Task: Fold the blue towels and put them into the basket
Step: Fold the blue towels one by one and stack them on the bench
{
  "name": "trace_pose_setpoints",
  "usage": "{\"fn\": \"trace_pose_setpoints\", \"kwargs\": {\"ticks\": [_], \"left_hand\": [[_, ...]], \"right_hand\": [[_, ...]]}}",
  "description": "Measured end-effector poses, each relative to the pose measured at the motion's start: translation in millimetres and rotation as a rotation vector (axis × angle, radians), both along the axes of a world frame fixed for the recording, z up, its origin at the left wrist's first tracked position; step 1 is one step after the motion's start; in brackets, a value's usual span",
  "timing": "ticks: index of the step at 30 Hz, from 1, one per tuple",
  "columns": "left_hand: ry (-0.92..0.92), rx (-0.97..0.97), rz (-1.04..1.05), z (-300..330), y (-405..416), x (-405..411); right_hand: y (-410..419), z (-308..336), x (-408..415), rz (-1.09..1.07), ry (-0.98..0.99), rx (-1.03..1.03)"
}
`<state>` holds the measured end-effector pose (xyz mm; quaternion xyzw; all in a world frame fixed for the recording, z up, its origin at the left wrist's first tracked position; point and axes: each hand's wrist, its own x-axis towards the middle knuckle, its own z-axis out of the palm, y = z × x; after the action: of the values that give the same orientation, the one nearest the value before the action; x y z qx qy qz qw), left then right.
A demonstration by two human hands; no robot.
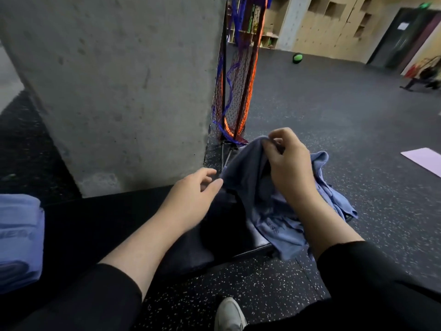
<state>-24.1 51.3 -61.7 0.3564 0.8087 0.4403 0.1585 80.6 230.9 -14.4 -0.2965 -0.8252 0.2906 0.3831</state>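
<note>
Blue cloth is pinched in my right hand (290, 163). It is a blue towel (269, 206), all crumpled. My fingers and thumb curl round its top edge and lift that part up. Below my grip the towel hangs down in soft folds. Its low end lies on the black bench (133, 218) and spills over the bench edge to the right, onto the speckled floor (358, 139).

My left hand (191, 194) is just to the left of the grip and a bit lower. Its fingers are loose and a little bent. The fingertips are right at the towel's left edge. I cannot tell if they touch it. That hand holds nothing.

Far to the left of my grip, at the picture's edge, sit folded blue towels (19, 237) in a stack on the same bench. I can see no basket in this view.

Behind my left hand stands a big grey concrete pillar (114, 87). Just past my grip, up and a bit left, a net on poles (235, 91) with orange and blue cords leans by the pillar. Far off to the right of my grip lies a pink mat (424, 160). A green ball (297, 58) rests well beyond on the floor. Down below my arms is 1 white shoe (229, 315).
</note>
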Motion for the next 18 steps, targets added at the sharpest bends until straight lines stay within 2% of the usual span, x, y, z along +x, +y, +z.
{"fn": "trace_pose_setpoints", "kwargs": {"ticks": [5,8,10,13,18], "left_hand": [[-0.169,0.169,-0.012,-2,-7,-8],[-0.101,0.122,0.006,-7,-19,-18],[-0.042,0.112,0.095,-4,-34,-27],[0.048,0.138,0.240,2,-59,-45],[0.016,0.184,0.370,8,-100,-78]], "right_hand": [[-32,0,-26,0.142,0.096,-0.268],[-55,-6,-47,0.240,0.151,-0.429],[-71,-13,-64,0.315,0.153,-0.507],[-88,-21,-87,0.356,0.104,-0.492],[-107,-37,-116,0.401,0.007,-0.383]]}}
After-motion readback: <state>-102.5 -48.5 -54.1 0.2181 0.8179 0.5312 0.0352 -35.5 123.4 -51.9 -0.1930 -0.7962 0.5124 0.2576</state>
